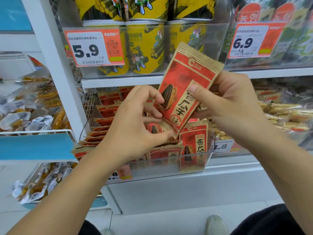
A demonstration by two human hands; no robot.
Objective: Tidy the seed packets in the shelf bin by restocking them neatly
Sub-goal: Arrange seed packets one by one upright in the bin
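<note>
Two hands [135,119] [228,100], one raised seed packet [186,85], one bin [169,165]

The packet [187,89] is red with tan kraft edges, a black-striped seed picture and black characters on a tan panel. The tubs [145,48] are yellow with green and black cartoon print. The price tags [94,47] are orange-bordered white with black numerals.
</note>
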